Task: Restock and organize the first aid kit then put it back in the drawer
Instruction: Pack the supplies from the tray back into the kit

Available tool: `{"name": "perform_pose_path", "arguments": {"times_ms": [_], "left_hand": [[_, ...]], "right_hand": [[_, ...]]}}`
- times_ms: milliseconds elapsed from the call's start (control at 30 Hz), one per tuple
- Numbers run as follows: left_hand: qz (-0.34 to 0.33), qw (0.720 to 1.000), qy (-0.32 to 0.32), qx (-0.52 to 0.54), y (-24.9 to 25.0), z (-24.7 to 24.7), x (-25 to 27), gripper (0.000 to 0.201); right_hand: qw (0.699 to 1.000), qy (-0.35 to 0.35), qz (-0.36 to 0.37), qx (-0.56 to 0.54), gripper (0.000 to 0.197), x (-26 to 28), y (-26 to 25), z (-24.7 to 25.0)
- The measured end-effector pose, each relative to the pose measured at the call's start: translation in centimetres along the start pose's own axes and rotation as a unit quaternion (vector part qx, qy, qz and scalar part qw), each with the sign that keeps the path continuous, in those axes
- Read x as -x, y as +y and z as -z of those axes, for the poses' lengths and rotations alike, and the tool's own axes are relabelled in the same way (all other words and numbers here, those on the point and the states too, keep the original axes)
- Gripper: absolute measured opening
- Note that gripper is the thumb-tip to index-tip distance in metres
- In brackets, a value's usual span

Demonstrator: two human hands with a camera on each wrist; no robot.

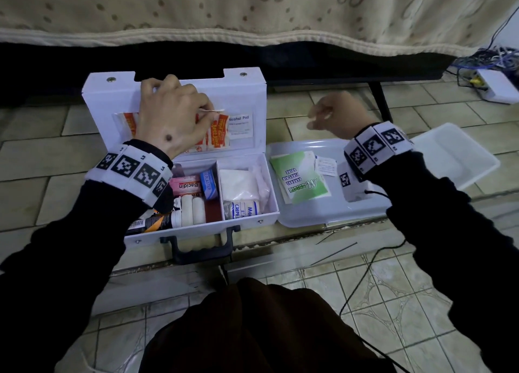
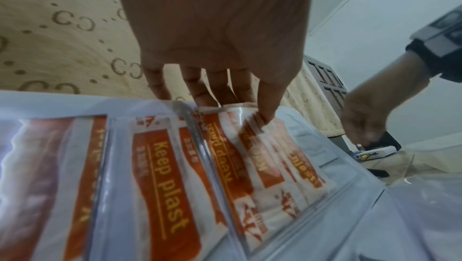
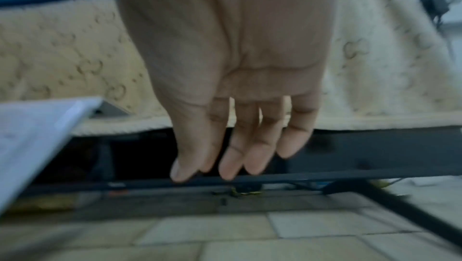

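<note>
A white first aid kit (image 1: 254, 214) stands open on the tiled floor, its lid (image 1: 118, 95) upright. Orange "Keep plast" plasters (image 1: 217, 132) (image 2: 160, 182) fill clear pockets inside the lid. My left hand (image 1: 171, 114) (image 2: 250, 111) is at the lid and pinches the top of several plasters (image 2: 252, 125) in the right pocket. An alcohol pad (image 1: 240, 125) sits beside them. The base holds a pink Bacidin box (image 1: 186, 185), a blue plaster box (image 1: 209, 184), white rolls (image 1: 192, 209), gauze (image 1: 238, 183) and a crepe bandage (image 1: 243, 208). My right hand (image 1: 334, 117) (image 3: 237, 166) hovers to the right, empty, fingers loosely curled.
A clear plastic tray (image 1: 303, 218) lies right of the kit with a green first aid guide (image 1: 300, 177) and paper slips (image 1: 325, 166); a clear lid (image 1: 460, 159) lies beyond it. A bed with a beige blanket (image 1: 252, 10) rises behind. Cables and a white box (image 1: 497, 84) are far right.
</note>
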State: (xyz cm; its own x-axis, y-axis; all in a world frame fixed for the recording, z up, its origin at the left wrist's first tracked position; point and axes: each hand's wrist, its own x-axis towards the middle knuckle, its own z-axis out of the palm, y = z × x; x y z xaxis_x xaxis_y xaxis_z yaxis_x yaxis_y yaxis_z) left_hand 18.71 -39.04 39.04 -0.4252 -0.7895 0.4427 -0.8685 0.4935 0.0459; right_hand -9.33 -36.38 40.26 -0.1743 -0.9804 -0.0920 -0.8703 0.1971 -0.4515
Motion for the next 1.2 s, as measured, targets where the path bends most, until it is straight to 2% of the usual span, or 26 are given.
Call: {"name": "perform_pose_path", "arguments": {"times_ms": [67, 133, 233, 400, 500, 567, 633, 667, 733, 833, 967, 1100, 1200], "left_hand": [[0.001, 1.0, 0.005, -0.006, 0.1, 0.0, 0.1, 0.032], [0.003, 1.0, 0.009, -0.003, 0.1, 0.0, 0.1, 0.032], [0.009, 1.0, 0.012, 0.011, 0.2, 0.0, 0.2, 0.032], [0.013, 1.0, 0.004, 0.011, 0.3, 0.1, 0.2, 0.031], [0.016, 1.0, 0.0, 0.014, 0.3, 0.2, 0.1, 0.031], [0.019, 1.0, -0.003, 0.014, 0.3, 0.2, 0.1, 0.031], [0.023, 1.0, -0.002, 0.017, 0.3, 0.1, 0.2, 0.031], [0.024, 1.0, -0.003, 0.017, 0.3, 0.2, 0.2, 0.031], [0.027, 0.999, -0.004, 0.018, 0.2, 0.2, 0.2, 0.031], [0.027, 0.999, -0.005, 0.019, 0.3, 0.1, 0.1, 0.031], [0.026, 1.0, -0.004, 0.015, 0.4, 0.2, 0.2, 0.032], [0.028, 0.999, -0.01, 0.016, 0.4, 0.3, 0.2, 0.031], [0.029, 0.999, -0.012, 0.016, 0.5, 0.3, 0.2, 0.03]], "right_hand": [[0.994, -0.025, -0.086, 0.06, 0.027, 0.0, 2.6, 0.2], [0.978, -0.052, -0.144, 0.14, 0.036, 0.3, 4.3, -0.2], [0.97, -0.052, -0.198, 0.13, 0.046, 1.2, 5.5, -1.2], [0.976, -0.098, -0.153, 0.118, 0.052, 2.3, 5.5, -4.0], [0.977, -0.089, -0.153, 0.121, 0.05, 2.1, 6.0, -4.6], [0.979, -0.078, -0.173, 0.071, 0.042, 2.3, 6.5, -4.5], [0.985, -0.052, -0.162, 0.029, 0.016, 2.2, 6.7, -4.0], [0.988, -0.037, -0.147, -0.006, 0.011, 2.1, 6.6, -3.7], [0.988, -0.012, -0.11, -0.103, 0.026, 1.8, 5.6, -2.8], [0.962, 0.006, -0.071, -0.265, 0.034, 2.0, 2.7, -1.3], [0.91, -0.033, -0.013, -0.414, 0.032, 2.5, -1.2, -0.3], [0.874, -0.087, 0.024, -0.478, 0.019, 2.5, -3.4, -0.2], [0.87, -0.062, 0.044, -0.486, 0.007, 2.5, -4.4, -0.6]]}}
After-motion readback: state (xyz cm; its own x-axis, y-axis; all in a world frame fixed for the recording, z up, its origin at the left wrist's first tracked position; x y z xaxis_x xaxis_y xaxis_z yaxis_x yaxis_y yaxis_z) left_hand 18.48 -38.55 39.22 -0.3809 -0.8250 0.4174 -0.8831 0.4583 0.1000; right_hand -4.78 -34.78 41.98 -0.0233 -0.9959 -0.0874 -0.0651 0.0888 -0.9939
